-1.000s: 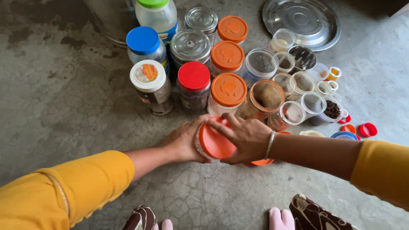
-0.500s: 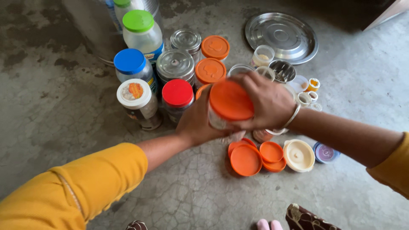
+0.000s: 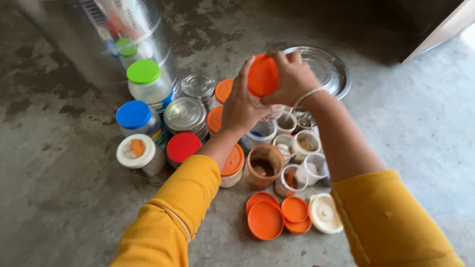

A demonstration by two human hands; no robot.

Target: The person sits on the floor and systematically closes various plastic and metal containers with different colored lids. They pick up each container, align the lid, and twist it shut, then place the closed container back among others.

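Down on the grey concrete floor (image 3: 64, 198) a person in mustard-yellow sleeves has both hands up around a clear plastic jar with an orange screw lid (image 3: 263, 75), held in the air above a crowd of containers. Left hand (image 3: 241, 106) is wrapped around the jar's body from the side, fingers curled on it. Right hand (image 3: 292, 76) is clamped over the orange lid from the far side, fingertips pressed on its rim, with a thin metal bangle (image 3: 308, 96) on that wrist. So both hands have a firm hold on the same jar, one on the body, one on the top.

Under them sits a whole jumble: a bottle with a green cap (image 3: 146, 81), a jar with a blue lid (image 3: 133, 116), a red-lidded jar (image 3: 183, 147), a white-lidded jar with an orange spot (image 3: 136, 152), a couple of round steel tins (image 3: 185, 113), and several open small plastic pots (image 3: 297, 163) with bits of stuff inside. Nearer the camera, loose orange lids (image 3: 267, 220) lie stacked just beside a cream-coloured lid (image 3: 325, 213). Behind the raised jar lies a round steel plate (image 3: 329, 71), and a big shiny steel drum (image 3: 123, 29) stands at the back left.
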